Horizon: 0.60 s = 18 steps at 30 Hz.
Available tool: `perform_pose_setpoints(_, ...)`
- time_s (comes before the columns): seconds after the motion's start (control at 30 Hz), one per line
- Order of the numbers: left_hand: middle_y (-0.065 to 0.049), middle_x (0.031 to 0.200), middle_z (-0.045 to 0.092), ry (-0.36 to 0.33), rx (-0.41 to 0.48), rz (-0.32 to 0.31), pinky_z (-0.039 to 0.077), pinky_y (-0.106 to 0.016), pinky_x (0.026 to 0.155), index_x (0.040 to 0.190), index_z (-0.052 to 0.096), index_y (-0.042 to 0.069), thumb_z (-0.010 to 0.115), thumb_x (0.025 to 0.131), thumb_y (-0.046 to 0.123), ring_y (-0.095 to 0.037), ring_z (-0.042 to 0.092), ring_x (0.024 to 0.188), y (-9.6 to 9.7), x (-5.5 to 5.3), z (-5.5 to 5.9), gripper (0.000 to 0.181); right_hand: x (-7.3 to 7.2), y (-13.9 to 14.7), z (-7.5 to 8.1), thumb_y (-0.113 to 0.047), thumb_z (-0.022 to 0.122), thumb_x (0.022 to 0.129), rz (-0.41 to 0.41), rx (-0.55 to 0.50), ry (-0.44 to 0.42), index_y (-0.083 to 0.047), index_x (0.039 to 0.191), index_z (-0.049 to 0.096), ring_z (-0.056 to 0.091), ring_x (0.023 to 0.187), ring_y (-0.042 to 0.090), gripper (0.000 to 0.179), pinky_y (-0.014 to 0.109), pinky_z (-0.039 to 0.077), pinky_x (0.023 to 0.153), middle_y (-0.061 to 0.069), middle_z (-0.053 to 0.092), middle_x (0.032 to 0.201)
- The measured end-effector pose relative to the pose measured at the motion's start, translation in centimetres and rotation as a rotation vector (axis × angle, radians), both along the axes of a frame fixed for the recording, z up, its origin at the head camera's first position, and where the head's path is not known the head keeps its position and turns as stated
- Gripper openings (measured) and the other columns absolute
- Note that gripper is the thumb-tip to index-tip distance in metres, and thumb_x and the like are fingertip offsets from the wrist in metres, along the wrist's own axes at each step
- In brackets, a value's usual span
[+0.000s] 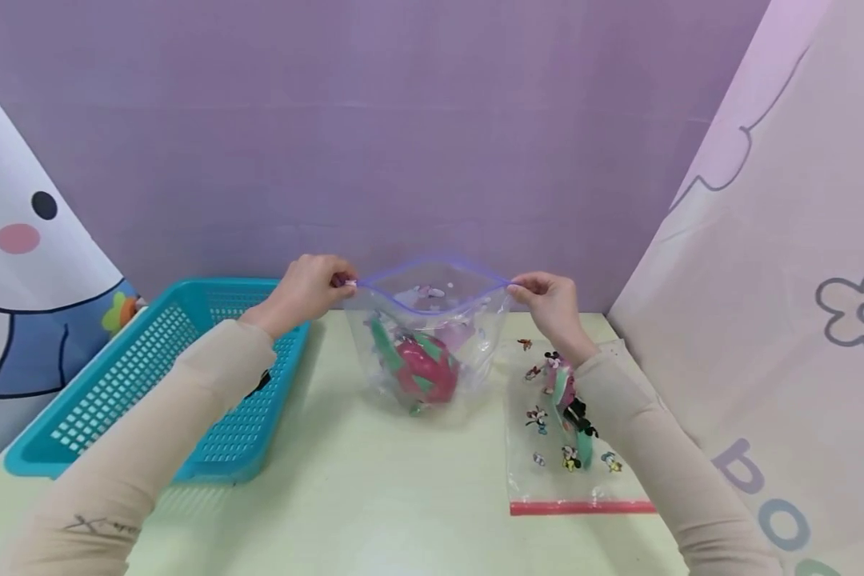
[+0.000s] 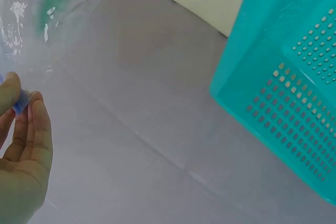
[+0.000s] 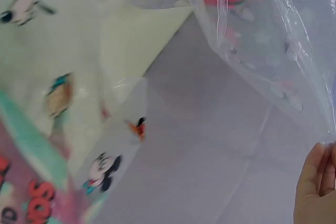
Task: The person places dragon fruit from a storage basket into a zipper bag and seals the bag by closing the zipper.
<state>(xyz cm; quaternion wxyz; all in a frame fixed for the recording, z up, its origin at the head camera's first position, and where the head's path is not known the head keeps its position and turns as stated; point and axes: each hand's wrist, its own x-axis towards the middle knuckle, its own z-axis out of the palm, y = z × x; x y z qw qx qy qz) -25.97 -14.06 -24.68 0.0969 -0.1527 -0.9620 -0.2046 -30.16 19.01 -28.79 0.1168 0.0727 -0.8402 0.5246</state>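
Between both hands hangs a clear zip bag [image 1: 486, 352] with a purple-blue zip edge, its mouth parted in the middle. My left hand [image 1: 311, 290] pinches the left corner of that edge; in the left wrist view, thumb and fingertips meet on the blue strip. The right corner is pinched by my right hand [image 1: 550, 304]. Inside the bag lies a red and green object [image 1: 428, 368], perhaps a toy dragon fruit; plastic blurs it. Below my right forearm, a second clear bag [image 1: 529, 480] with a red zip edge and cartoon prints lies flat, with a pink, green and black item in it.
A teal perforated basket [image 1: 277, 400] stands on the pale table [image 1: 374, 504] at the left, partly behind my left arm. Something small and black [image 1: 261, 382] shows in it. A purple backdrop [image 1: 432, 144] rises behind the table, with printed curtains at both sides.
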Motion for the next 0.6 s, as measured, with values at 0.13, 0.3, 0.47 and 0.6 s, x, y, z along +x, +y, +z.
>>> perform_pose_setpoints(0.13, -0.014, 0.101, 0.064, -0.037, 0.016, 0.012, 0.052, -0.038, 0.074, 0.109, 0.063, 0.003, 0.058, 0.09, 0.013, -0.024, 0.06, 0.088, -0.4, -0.2, -0.8, 0.022, -0.3, 0.4, -0.8, -0.02, 0.065, 0.085, 0.024, 0.015, -0.025, -0.006, 0.097, 0.067, 0.053, 0.08, 0.013, 0.019, 0.021, 0.045, 0.065, 0.002, 0.061, 0.087)
perform_pose_setpoints(0.3, -0.015, 0.101, 0.063, -0.067, 0.117, 0.027, 0.051, -0.039, 0.076, 0.108, 0.06, 0.003, 0.057, 0.091, 0.013, -0.025, 0.059, 0.089, -0.7, -0.9, -2.1, 0.02, -0.8, 0.9, -1.7, -0.021, 0.064, 0.086, 0.025, 0.008, -0.057, -0.005, 0.1, 0.066, 0.06, 0.084, 0.014, 0.021, 0.021, 0.047, 0.071, 0.006, 0.063, 0.091)
perform_pose_setpoints(0.47, -0.014, 0.103, 0.062, -0.113, 0.254, 0.04, 0.05, -0.037, 0.076, 0.106, 0.06, 0.004, 0.056, 0.092, 0.015, -0.026, 0.058, 0.092, -1.0, -1.5, -3.6, 0.018, -1.1, 0.9, -2.2, -0.019, 0.063, 0.087, 0.017, 0.013, -0.082, -0.005, 0.101, 0.065, 0.062, 0.086, 0.016, 0.02, 0.022, 0.048, 0.071, 0.007, 0.063, 0.093)
perform_pose_setpoints(0.6, -0.015, 0.104, 0.061, -0.116, 0.374, 0.084, 0.05, -0.038, 0.077, 0.105, 0.061, 0.004, 0.057, 0.091, 0.018, -0.028, 0.057, 0.094, -1.4, -1.8, -4.4, 0.02, -1.3, 0.5, -2.3, -0.019, 0.063, 0.087, 0.024, -0.003, -0.079, -0.005, 0.1, 0.066, 0.061, 0.087, 0.017, 0.019, 0.025, 0.047, 0.073, 0.008, 0.063, 0.094)
